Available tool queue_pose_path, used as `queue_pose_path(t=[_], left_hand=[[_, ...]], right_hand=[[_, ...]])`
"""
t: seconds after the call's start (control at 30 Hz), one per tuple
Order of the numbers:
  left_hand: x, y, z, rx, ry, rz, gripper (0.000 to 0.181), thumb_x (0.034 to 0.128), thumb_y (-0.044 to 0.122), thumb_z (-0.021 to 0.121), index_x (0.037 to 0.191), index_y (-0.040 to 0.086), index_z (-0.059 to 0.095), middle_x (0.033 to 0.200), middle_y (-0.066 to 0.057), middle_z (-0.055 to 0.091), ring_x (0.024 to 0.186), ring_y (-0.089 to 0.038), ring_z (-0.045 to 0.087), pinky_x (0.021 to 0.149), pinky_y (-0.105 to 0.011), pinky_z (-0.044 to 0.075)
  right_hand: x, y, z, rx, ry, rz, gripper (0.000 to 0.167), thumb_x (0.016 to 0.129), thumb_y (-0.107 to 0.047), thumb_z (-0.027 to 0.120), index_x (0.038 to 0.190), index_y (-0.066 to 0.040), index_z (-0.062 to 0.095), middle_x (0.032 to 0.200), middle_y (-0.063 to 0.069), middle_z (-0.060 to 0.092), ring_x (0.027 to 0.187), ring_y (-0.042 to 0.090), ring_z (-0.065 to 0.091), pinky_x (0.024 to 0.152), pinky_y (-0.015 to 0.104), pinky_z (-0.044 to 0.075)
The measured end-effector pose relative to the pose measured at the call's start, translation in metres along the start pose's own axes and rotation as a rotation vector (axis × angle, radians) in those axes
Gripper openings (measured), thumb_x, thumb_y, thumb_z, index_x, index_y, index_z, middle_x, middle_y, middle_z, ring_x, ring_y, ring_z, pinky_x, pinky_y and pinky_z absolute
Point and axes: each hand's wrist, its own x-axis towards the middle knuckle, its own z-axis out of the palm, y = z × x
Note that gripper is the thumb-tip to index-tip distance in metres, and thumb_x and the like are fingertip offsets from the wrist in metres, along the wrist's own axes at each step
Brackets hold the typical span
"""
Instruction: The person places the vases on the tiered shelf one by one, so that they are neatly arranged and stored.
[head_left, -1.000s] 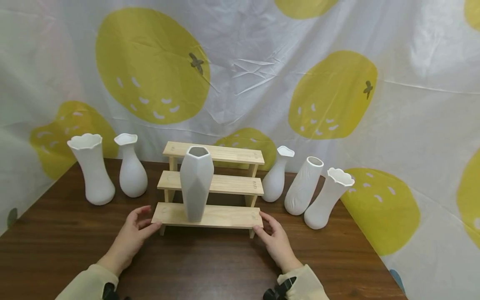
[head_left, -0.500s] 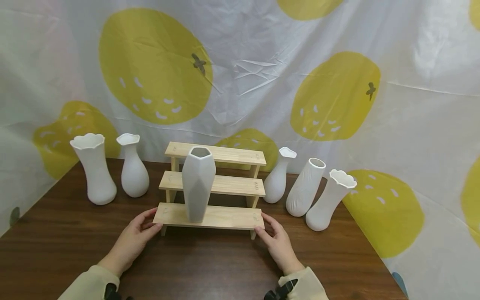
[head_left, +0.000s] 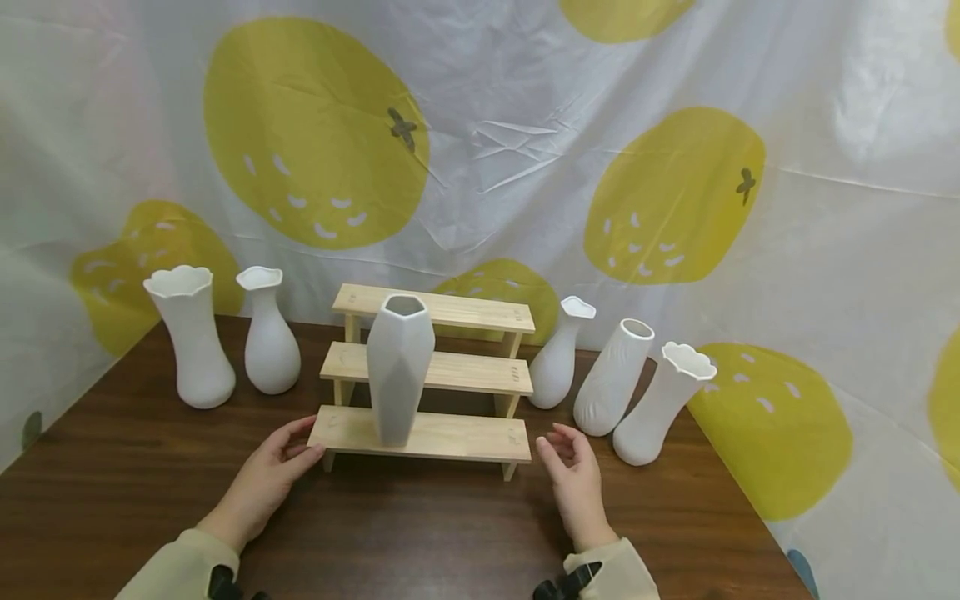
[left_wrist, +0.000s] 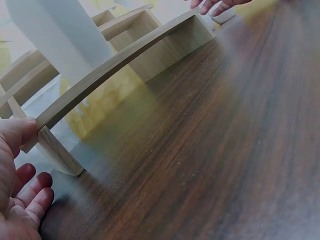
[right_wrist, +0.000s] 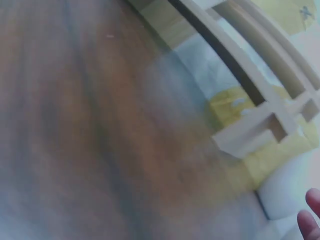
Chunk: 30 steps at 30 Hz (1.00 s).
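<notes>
The left hand (head_left: pixel 264 479) pinches the left end of the lowest step (head_left: pixel 465 435) of a three-tier wooden stand (head_left: pixel 476 372) on a brown counter (head_left: pixel 420 533); the right hand (head_left: pixel 577 479), fingers loosely bent and holding nothing, hovers just beside the right end. A faceted white vase (head_left: pixel 400 371) stands upright on that step.

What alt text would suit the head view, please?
A faceted white vase stands on the bottom shelf of a tiered wooden stand. The left hand holds that shelf's left end; the right hand is off it. Five other white vases flank the stand on a table.
</notes>
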Motion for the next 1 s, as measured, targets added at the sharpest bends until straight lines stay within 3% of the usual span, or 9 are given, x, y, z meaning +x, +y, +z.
queue_pose_path(t=[0.27,0.5,0.67,0.83,0.9,1.0], left_hand=[[0.0,0.0,0.0,-0.012,0.006,0.01,0.07,0.0944,0.038,0.061,0.148,0.004,0.031,0.149,-0.018,0.034,0.126,-0.029,0.044,0.086,-0.015,0.04],[-0.001,-0.001,0.0,-0.014,0.018,0.024,0.068,0.0946,0.036,0.061,0.147,0.004,0.032,0.148,-0.019,0.035,0.124,-0.029,0.044,0.085,-0.014,0.041],[-0.002,0.001,0.001,-0.013,0.02,0.023,0.067,0.0951,0.036,0.061,0.147,0.004,0.033,0.148,-0.019,0.035,0.125,-0.03,0.044,0.086,-0.014,0.04],[-0.002,0.002,0.001,-0.017,0.014,0.013,0.067,0.0951,0.036,0.061,0.147,0.004,0.032,0.149,-0.018,0.034,0.125,-0.03,0.044,0.086,-0.014,0.04],[-0.002,0.002,0.001,-0.021,0.014,0.013,0.067,0.0952,0.036,0.06,0.147,0.004,0.032,0.149,-0.018,0.034,0.125,-0.03,0.044,0.086,-0.015,0.041],[-0.002,0.003,0.001,-0.022,0.014,0.013,0.067,0.0955,0.035,0.06,0.147,0.003,0.032,0.149,-0.018,0.034,0.125,-0.03,0.044,0.086,-0.015,0.041]], right_hand=[[0.011,-0.007,-0.028,-0.023,0.317,-0.091,0.038,0.094,-0.022,0.065,0.12,0.004,0.056,0.1,0.006,0.06,0.086,0.004,0.053,0.073,0.016,0.041],[0.026,-0.008,-0.056,-0.051,0.562,-0.114,0.036,0.091,-0.02,0.067,0.115,0.005,0.058,0.088,-0.001,0.055,0.078,0.003,0.051,0.07,0.016,0.04],[0.036,-0.005,-0.069,-0.083,0.662,-0.099,0.04,0.088,-0.02,0.07,0.117,0.005,0.056,0.092,0.003,0.053,0.078,0.003,0.05,0.074,0.016,0.038],[0.046,0.0,-0.078,-0.124,0.743,-0.056,0.049,0.084,-0.023,0.075,0.12,0.004,0.055,0.101,0.004,0.049,0.092,0.014,0.045,0.08,0.021,0.033],[0.05,0.002,-0.081,-0.129,0.748,-0.037,0.053,0.082,-0.024,0.077,0.122,0.004,0.054,0.106,0.006,0.049,0.097,0.017,0.044,0.082,0.023,0.032],[0.056,0.004,-0.085,-0.112,0.692,0.004,0.058,0.083,-0.025,0.076,0.127,0.002,0.051,0.115,0.01,0.05,0.102,0.019,0.044,0.084,0.025,0.032]])
